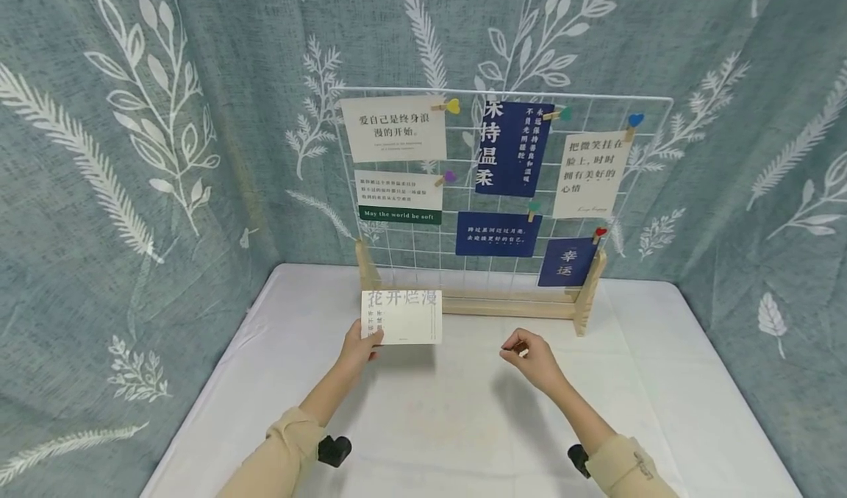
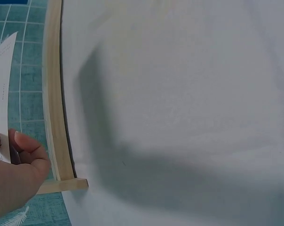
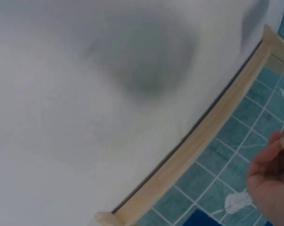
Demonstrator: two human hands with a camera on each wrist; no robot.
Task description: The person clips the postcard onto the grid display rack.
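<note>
My left hand [image 1: 359, 349] pinches a cream postcard [image 1: 410, 324] with grey and dark Chinese print by its lower left corner, in front of the rack's left side. In the left wrist view the same postcard [image 2: 1, 89] stands at the left edge, between thumb and fingers. My right hand [image 1: 532, 362] is raised over the table, right of the postcard and apart from it. Its thumb and forefinger pinch a small dark thing, mostly hidden; in the right wrist view that hand [image 3: 272, 176] is cut off by the frame's edge.
A white wire grid in a wooden stand [image 1: 509, 307] stands at the table's back. Several cards hang on it with heart clips, among them a tall blue card [image 1: 512, 148] and a white card [image 1: 397, 141]. Patterned curtains [image 1: 152, 211] surround the white table [image 1: 437, 424].
</note>
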